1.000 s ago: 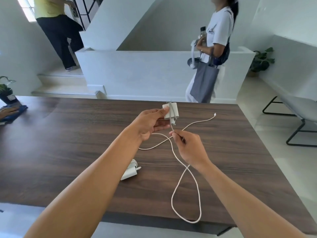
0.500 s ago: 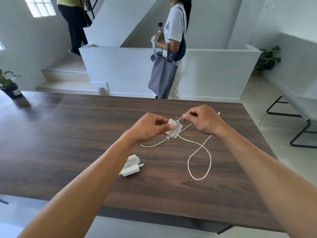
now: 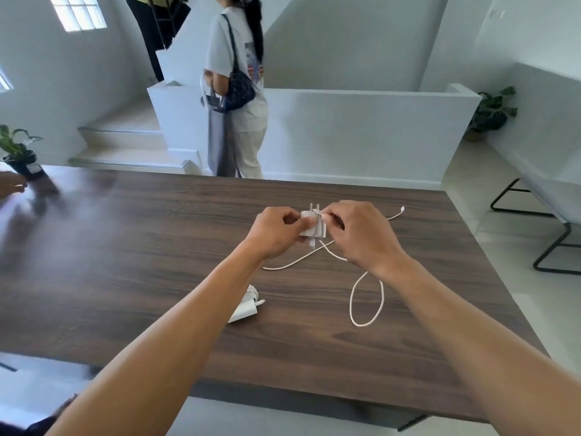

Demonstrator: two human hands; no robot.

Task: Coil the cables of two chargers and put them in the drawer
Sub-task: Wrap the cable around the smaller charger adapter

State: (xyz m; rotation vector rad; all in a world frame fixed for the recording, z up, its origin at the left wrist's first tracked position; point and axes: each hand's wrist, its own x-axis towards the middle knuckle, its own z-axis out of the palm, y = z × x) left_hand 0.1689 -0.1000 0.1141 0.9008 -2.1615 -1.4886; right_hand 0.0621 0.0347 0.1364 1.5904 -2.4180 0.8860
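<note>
**Item 1: charger [image 3: 309, 226], in hand.** Held just above the far middle of the table [image 3: 157, 247]. The left hand [image 3: 276, 228] grips the white block, thumb and curled fingers pinching its left side. Its 2 prongs point up and away from the person, so the long axis is close to upright with a slight tilt. A few turns of cable already sit on the right half and seem to run along the block's length.

**Item 2: cable [image 3: 366, 297], partly wound.** The right hand [image 3: 355, 234] pinches it with curled fingers right beside the prongs. The slack lies on the table as 1 loop near the right forearm and 1 run trailing left. The free tip [image 3: 402, 210] lies well apart at the far right.

**Item 3: second charger [image 3: 246, 305], coiled.** It lies flat on the table beside the left forearm, long axis slanting from near left to far right.

**Handling note, as a judgement:** the step is winding. Each turn should go snug beside the previous one, under light tension and with the block steady. Feeding the loop through without a kink matters, and enough tail should be left to tuck. No drawer is in view.
</note>
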